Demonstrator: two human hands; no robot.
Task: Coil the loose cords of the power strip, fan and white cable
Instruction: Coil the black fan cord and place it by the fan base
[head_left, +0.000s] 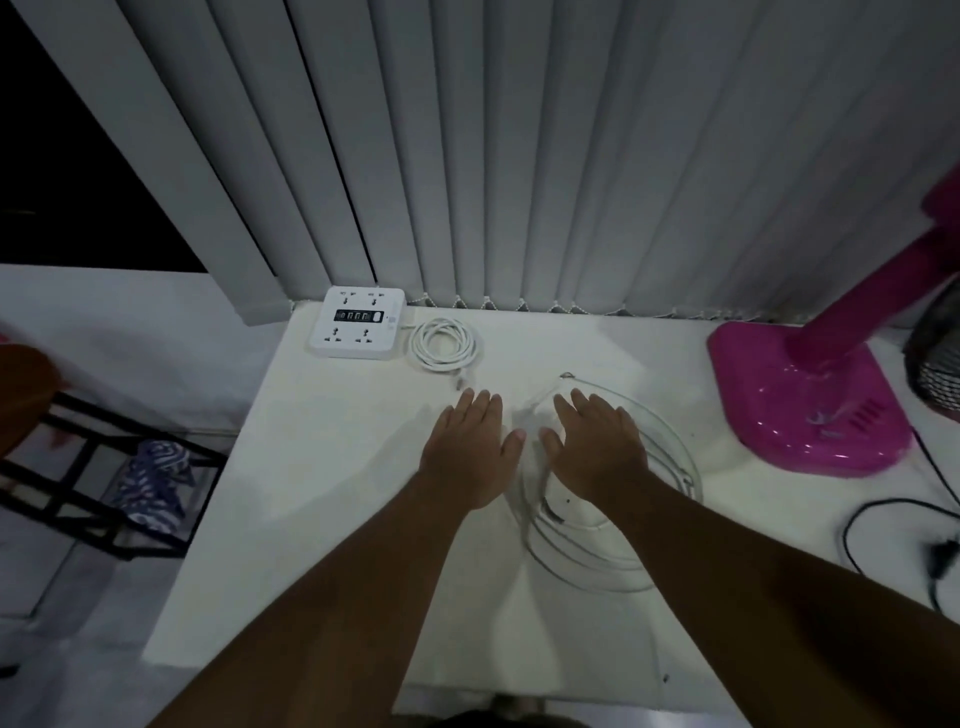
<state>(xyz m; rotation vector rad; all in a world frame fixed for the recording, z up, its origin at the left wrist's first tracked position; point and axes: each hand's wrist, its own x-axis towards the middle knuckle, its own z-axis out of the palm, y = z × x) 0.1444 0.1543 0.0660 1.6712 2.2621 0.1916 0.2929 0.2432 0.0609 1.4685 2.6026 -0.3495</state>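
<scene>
A white square power strip (357, 322) lies at the back of the white table, its white cord (442, 344) wound in a small tight coil just to its right. A thin white cable (597, 561) lies in wide loose loops at mid-table. My right hand (597, 447) rests flat, fingers spread, on the upper part of those loops. My left hand (470, 447) lies flat and open on the bare table beside it, holding nothing. A pink fan (800, 410) stands at the right, its black cord (883, 525) trailing loose over the right edge.
Grey vertical blinds (519, 156) hang along the table's back edge. A black metal rack (104, 478) with a blue patterned cloth stands on the floor to the left. The white table (322, 493) ends at a left edge near that rack.
</scene>
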